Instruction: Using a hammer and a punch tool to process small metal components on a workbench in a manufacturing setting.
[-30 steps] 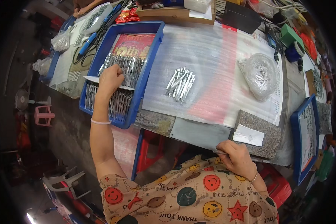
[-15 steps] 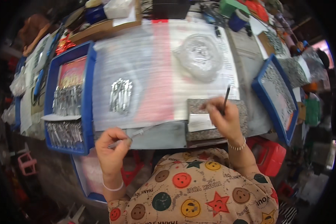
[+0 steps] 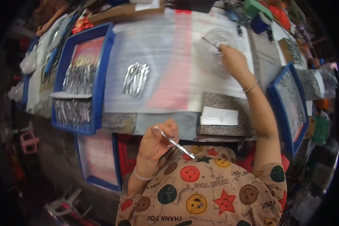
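My left hand (image 3: 157,140) is raised near my chest, pinching a slim silvery packet (image 3: 174,142) that points down to the right. My right hand (image 3: 232,60) reaches far forward over a clear plastic bag of small parts (image 3: 211,47) and holds a thin dark stick (image 3: 210,42) whose tip is over the bag. A heap of silvery packets (image 3: 136,78) lies on the white foam sheet (image 3: 165,64) between the two hands. A white paper slip (image 3: 219,116) rests on a grey speckled pad (image 3: 224,119) at the table's near edge.
A blue tray (image 3: 100,75) at the left holds many silvery packets in two batches. Another blue tray (image 3: 278,101) with small parts stands at the right. A third blue tray (image 3: 115,162) sits below the table edge. Boxes, tape and tools crowd the far edge.
My left hand lifted a packet from the table edge up to my chest. My right hand left the grey pad and reached forward to the clear bag with the stick.
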Tool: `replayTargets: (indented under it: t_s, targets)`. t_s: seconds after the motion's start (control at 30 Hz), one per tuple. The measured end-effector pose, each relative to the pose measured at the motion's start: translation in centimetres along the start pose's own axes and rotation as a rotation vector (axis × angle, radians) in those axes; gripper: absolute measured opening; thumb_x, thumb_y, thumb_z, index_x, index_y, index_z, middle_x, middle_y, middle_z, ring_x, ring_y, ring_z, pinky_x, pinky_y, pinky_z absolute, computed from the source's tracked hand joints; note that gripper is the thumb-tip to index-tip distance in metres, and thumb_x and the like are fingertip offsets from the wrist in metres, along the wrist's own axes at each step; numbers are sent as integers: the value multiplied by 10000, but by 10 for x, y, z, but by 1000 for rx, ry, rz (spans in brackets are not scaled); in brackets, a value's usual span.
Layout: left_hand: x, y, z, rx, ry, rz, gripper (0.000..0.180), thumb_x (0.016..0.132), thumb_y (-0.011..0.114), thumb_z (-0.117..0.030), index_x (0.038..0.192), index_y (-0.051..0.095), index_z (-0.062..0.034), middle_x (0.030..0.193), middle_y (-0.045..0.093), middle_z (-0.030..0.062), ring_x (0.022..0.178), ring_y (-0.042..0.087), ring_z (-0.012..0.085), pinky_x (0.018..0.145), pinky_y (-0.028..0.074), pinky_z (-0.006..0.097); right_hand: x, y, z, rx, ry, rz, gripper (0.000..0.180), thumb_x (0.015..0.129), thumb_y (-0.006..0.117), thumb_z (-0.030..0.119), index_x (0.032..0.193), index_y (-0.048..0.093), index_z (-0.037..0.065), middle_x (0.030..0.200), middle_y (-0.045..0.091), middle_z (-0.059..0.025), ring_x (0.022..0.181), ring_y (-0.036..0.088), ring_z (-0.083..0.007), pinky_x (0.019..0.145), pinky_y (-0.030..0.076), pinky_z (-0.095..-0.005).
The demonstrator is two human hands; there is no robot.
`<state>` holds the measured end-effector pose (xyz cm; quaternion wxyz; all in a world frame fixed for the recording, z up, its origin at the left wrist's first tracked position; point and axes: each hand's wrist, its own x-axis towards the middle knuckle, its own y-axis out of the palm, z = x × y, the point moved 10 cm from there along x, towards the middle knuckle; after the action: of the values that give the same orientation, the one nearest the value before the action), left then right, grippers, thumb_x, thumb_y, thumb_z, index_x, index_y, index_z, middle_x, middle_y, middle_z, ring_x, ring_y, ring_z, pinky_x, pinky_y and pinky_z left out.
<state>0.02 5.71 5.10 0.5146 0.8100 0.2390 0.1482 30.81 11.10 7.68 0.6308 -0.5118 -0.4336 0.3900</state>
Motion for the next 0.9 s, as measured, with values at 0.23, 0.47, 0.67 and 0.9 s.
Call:
replayTargets:
  t_s: [0.23, 0.47, 0.67, 0.9]
  targets:
    - [1, -4, 7, -232, -103, 100, 455, 974, 488, -444, 915, 613, -10, 848, 473, 87, 599, 441, 108, 461, 362, 216, 10, 5, 16, -156, -91, 34, 150, 820, 533, -6, 967, 533, 23, 921, 627, -212, 813, 649, -391, 671, 516, -467]
    - [2, -13, 6, -268, -101, 91, 414, 967, 518, -405, 1018, 610, -5, 833, 471, 84, 603, 461, 112, 448, 377, 208, 2, -1, 21, -149, -148, 62, 254, 832, 521, -2, 1077, 481, 49, 923, 617, -210, 789, 652, -381, 664, 513, -453]
    - [3, -17, 9, -201, -95, 17, 335, 923, 641, -265, 1057, 585, 37, 852, 519, 102, 616, 483, 116, 458, 392, 204, 5, -3, 18, -102, -174, 26, 237, 827, 501, -22, 1050, 470, 52, 883, 614, -201, 779, 633, -397, 653, 499, -469]
    - [6, -20, 16, -72, -117, -86, 362, 885, 689, -268, 1062, 588, 32, 811, 575, 95, 580, 501, 107, 460, 399, 218, 8, -12, 0, 206, -91, -7, 250, 804, 562, 45, 1050, 517, 52, 879, 646, -191, 853, 615, -403, 724, 483, -465]
